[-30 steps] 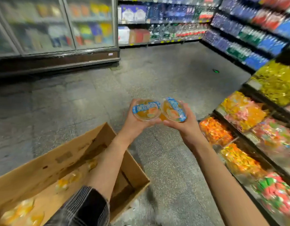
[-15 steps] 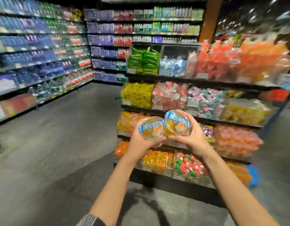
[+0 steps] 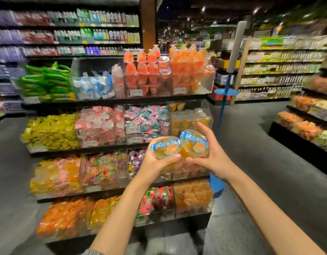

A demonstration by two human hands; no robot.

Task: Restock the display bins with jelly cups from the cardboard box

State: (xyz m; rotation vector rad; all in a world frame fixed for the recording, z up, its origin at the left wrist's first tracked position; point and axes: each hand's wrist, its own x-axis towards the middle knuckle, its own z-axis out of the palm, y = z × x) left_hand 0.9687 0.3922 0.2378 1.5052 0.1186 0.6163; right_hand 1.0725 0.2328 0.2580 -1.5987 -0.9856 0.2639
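Note:
My left hand (image 3: 155,165) grips a clear jelly cup (image 3: 166,147) with a blue-banded lid and orange fruit inside. My right hand (image 3: 212,159) grips a second, matching jelly cup (image 3: 194,143) tilted toward the first. Both cups are held side by side, almost touching, in front of the tiered candy display. Just behind them, on the second shelf at the right end, a clear display bin (image 3: 191,119) holds several of the same blue-lidded orange cups. The cardboard box is out of view.
The display rack (image 3: 120,102) has clear bins of wrapped sweets on several tiers, with tall orange jelly cups on the top row. A blue stand (image 3: 225,92) rises right of the rack. Another low candy display (image 3: 306,129) sits at far right. Grey floor lies between them.
The view has swung from the floor and cardboard box round to face the candy rack. Both hands kept hold of their cups and now sit closer to the bin of matching cups.

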